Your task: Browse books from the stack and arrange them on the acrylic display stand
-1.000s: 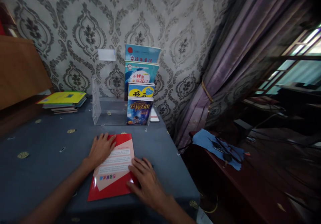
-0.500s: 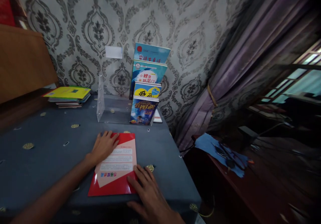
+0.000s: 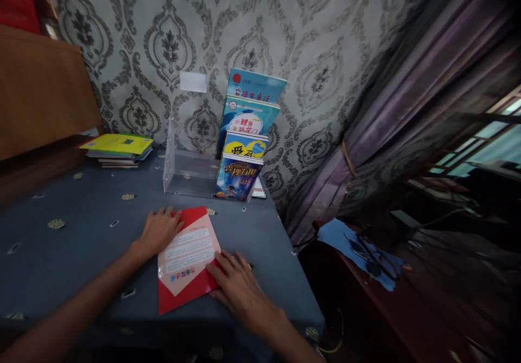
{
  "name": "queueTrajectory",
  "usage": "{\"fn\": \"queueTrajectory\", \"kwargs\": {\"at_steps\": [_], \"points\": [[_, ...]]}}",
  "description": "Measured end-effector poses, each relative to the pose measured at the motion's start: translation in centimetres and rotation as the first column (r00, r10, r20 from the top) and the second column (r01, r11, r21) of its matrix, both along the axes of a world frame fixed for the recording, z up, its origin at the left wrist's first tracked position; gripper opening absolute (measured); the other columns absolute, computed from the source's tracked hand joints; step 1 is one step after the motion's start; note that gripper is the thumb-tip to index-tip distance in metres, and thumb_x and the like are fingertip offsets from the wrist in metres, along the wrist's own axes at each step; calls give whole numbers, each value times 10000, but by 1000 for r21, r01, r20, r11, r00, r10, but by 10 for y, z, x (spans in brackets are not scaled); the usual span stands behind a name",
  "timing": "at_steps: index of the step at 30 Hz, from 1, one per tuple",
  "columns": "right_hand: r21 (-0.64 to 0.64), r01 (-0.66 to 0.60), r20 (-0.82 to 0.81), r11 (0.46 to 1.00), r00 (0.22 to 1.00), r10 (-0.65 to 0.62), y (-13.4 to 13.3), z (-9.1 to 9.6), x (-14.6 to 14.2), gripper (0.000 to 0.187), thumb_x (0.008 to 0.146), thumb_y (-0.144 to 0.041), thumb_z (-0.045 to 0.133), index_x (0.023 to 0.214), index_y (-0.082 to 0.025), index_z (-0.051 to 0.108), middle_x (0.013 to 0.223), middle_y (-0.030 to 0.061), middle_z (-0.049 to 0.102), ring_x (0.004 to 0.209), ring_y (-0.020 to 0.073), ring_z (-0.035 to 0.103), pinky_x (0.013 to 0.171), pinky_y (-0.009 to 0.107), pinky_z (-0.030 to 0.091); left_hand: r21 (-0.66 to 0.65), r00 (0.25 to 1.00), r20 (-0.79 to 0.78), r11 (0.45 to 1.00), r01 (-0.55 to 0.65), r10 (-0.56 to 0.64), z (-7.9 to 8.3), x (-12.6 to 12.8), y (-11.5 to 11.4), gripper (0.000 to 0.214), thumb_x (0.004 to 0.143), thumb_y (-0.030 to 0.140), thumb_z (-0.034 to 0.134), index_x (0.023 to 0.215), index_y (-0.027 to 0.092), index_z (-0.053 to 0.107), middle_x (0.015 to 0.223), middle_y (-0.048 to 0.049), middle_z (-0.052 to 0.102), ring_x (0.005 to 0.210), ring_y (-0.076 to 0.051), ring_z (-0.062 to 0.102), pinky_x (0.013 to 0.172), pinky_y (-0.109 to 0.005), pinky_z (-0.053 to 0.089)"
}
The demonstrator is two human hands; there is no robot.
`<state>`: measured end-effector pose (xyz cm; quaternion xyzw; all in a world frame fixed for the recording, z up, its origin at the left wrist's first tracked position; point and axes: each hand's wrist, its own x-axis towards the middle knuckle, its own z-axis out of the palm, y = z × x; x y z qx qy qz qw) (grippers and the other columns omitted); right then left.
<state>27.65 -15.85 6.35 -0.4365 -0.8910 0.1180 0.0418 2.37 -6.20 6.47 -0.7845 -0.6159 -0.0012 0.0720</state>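
A red booklet (image 3: 185, 276) with a pale printed panel lies flat on the blue-grey tablecloth (image 3: 73, 243) in front of me. My left hand (image 3: 159, 231) rests flat on its top left corner, fingers spread. My right hand (image 3: 238, 290) lies flat with its fingertips on the booklet's right edge. Behind the booklet stands a clear acrylic rack (image 3: 185, 170). Its right side holds several children's books (image 3: 244, 146) in rising tiers; its left side holds nothing.
A stack of books with a yellow cover (image 3: 118, 148) sits at the table's far left, beside a wooden board (image 3: 40, 97). To the right hang purple curtains (image 3: 391, 119), with a dark side table carrying a blue cloth (image 3: 345, 241) and dark tools.
The booklet has turned so its lower end swings toward the right, and both hands moved with it. My view has shifted slightly left and down.
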Motion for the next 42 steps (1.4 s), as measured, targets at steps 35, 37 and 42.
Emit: {"fn": "queueTrajectory", "kwargs": {"at_steps": [35, 37, 42], "points": [[97, 256, -80, 962, 965, -249, 141, -26, -5, 501, 960, -98, 369, 1360, -260, 623, 1419, 81, 603, 1285, 265, 518, 1025, 419, 405, -43, 985, 61, 986, -159, 162, 15, -41, -19, 417, 998, 262, 340, 962, 136, 736, 1068, -175, 712, 1049, -317, 665, 820, -399, 510], [93, 268, -94, 959, 961, -259, 139, -28, -6, 481, 969, -126, 373, 1368, -245, 616, 1424, 87, 597, 1290, 265, 518, 1028, 415, 409, -19, 988, 89, 992, -123, 124, 11, -43, -12, 356, 990, 256, 369, 1016, 128, 701, 1113, -166, 697, 1098, -304, 634, 871, -392, 500], [102, 312, -128, 944, 946, -299, 131, -28, -15, 422, 987, -313, 446, 1342, -181, 633, 1404, 133, 607, 1299, 291, 520, 1064, 448, 398, -51, 984, 154, 995, -84, 91, -2, -46, 4, 264, 973, 235, 404, 1104, 139, 612, 1146, -149, 684, 1081, -278, 631, 912, -379, 483]]}}
